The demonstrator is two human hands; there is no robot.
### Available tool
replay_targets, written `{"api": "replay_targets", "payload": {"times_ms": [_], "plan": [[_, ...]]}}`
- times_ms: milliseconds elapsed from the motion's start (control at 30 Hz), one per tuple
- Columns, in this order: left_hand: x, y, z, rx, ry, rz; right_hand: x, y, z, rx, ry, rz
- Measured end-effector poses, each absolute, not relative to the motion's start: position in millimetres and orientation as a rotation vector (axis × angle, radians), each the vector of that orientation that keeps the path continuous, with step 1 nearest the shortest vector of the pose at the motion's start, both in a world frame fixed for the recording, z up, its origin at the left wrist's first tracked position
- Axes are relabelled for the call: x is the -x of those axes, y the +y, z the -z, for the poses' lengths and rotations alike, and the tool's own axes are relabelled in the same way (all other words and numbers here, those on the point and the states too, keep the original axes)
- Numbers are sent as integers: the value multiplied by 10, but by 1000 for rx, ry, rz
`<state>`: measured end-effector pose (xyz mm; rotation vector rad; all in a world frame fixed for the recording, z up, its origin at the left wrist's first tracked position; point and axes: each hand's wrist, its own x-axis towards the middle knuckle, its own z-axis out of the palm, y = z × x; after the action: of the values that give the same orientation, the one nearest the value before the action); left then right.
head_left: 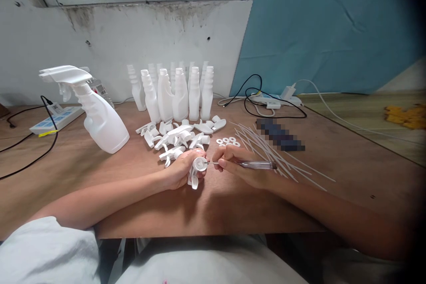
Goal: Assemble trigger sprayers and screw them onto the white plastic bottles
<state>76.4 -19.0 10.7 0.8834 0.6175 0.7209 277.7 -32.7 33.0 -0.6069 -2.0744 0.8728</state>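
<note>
My left hand (179, 169) is closed round a white trigger sprayer head (197, 169), its round collar facing right. My right hand (240, 165) pinches a thin tool with a clear handle (258, 165), and the metal tip touches the collar's opening. Just behind my hands lies a heap of white sprayer heads (179, 135). A few small white washers (228, 141) lie beside the heap. A spread of thin white dip tubes (266, 148) lies right of my right hand.
Several empty white bottles (181, 93) stand in rows by the wall. An assembled spray bottle (96, 113) leans at the left. Power strips (55, 120) and black cables (262, 97) lie at the back. The table's front edge (206, 230) is close to my body.
</note>
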Motion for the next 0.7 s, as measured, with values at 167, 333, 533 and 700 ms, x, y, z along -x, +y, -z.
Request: {"api": "replay_targets", "payload": {"times_ms": [167,333,533,700], "plan": [[-781,-177,-56,-939,672,-758,-2718,-334,-411,482,-2367,-285],[-790,-177,-34,-973,693,-778,-2748,-355,-450,451,-2447,-287],[-779,-174,-56,-954,666,-719,-2768,-352,-375,637,-2083,-904],[-776,-169,-80,-930,672,-701,-2731,-305,-294,599,-1958,-1068]]}}
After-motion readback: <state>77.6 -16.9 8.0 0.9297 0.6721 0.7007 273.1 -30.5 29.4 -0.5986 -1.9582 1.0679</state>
